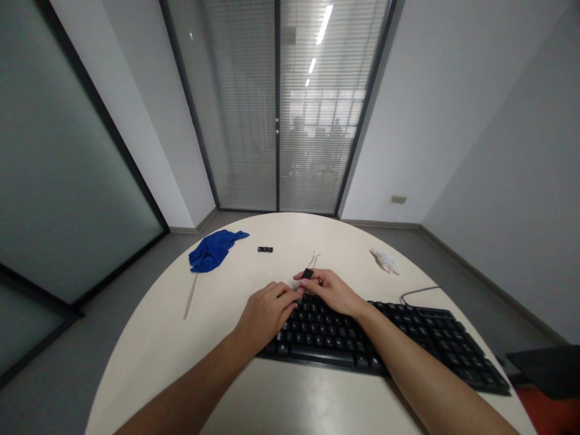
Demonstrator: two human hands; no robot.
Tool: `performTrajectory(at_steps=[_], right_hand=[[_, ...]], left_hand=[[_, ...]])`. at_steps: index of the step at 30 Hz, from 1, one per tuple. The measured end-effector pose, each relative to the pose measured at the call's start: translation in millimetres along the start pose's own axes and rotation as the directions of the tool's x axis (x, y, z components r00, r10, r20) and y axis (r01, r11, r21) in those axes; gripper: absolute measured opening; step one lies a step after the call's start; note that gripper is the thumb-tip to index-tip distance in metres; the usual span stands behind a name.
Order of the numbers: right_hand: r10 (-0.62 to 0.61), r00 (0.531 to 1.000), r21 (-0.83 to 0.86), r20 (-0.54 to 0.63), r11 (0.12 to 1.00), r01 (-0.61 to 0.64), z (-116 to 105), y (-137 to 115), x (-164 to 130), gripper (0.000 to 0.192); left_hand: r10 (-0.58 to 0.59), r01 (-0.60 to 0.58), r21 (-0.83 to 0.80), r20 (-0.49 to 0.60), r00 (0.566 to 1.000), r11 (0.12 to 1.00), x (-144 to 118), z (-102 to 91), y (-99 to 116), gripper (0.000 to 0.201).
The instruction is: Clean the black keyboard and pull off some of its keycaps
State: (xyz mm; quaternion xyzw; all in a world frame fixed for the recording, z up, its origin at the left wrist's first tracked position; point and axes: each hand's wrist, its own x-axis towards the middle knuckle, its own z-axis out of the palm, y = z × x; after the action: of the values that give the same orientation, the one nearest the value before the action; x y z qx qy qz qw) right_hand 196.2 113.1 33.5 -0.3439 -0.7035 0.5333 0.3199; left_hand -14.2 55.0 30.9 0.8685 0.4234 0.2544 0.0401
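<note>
A black keyboard point(326, 353) lies across the front of the round table, partly covered by my forearms. Above its upper left keys, my right hand point(333, 291) pinches a wire keycap puller point(307, 273) by its small black handle. The puller's two thin hooked wires point away from me, toward the far side of the table. My left hand point(267, 311) rests over the left end of the keyboard, fingers curled and their tips brought together close to the right fingertips. Whatever those left fingertips pinch is too small to tell.
Several small black keycaps point(265, 249) sit in a row at the far middle of the white table point(149, 356). At the left lie a blue cloth point(215, 251) and a thin stick point(191, 296). A crumpled white tissue point(385, 261) and the keyboard cable point(419, 291) are at the right.
</note>
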Motion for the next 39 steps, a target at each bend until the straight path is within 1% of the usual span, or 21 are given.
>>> performTrajectory(at_steps=[6,14,17,21,23,26,29,31,35,39], right_hand=[[-0.010,1.000,0.013,0.021,1.000,0.010,0,-1,0,0.041],[-0.008,1.000,-0.041,-0.024,0.999,0.007,2,-2,-1,0.039],[-0.006,1.000,-0.038,-0.026,0.999,0.005,1,1,0,0.040],[0.002,0.998,-0.040,-0.056,0.999,-0.004,0,3,1,0.042],[0.012,0.997,-0.015,-0.076,1.000,-0.013,0,4,1,0.045],[0.032,0.994,0.032,-0.109,0.999,-0.029,0,4,2,0.048],[0.035,0.991,0.054,-0.126,0.998,-0.028,0,4,3,0.046],[0.025,0.992,0.046,-0.127,0.999,-0.019,-1,4,3,0.045],[0.025,0.993,0.019,-0.118,1.000,-0.023,-2,6,3,0.044],[0.030,0.994,0.019,-0.106,0.999,-0.028,-2,6,4,0.045]], left_hand=[[0.015,-0.015,-0.013,-0.017,1.000,1.000,0,0.7,0,0.021],[-0.030,0.027,-0.085,-0.037,0.999,0.996,1,1.5,-1,0.023],[-0.024,0.020,-0.100,-0.033,0.999,0.995,1,2.1,-1,0.022],[-0.006,0.001,-0.131,-0.037,0.999,0.991,0,2.6,-1,0.017],[-0.036,0.027,-0.165,-0.052,0.998,0.986,-1,2.6,-1,0.016],[-0.123,0.099,-0.262,-0.077,0.989,0.960,0,2.3,-5,0.014],[-0.213,0.169,-0.352,-0.089,0.973,0.921,4,2.1,-15,0.014],[-0.261,0.208,-0.376,-0.097,0.960,0.903,7,2.1,-25,0.014],[-0.312,0.273,-0.259,-0.123,0.942,0.927,11,1.5,-43,0.014],[-0.359,0.338,-0.191,-0.088,0.929,0.921,14,1.1,-54,0.011]])
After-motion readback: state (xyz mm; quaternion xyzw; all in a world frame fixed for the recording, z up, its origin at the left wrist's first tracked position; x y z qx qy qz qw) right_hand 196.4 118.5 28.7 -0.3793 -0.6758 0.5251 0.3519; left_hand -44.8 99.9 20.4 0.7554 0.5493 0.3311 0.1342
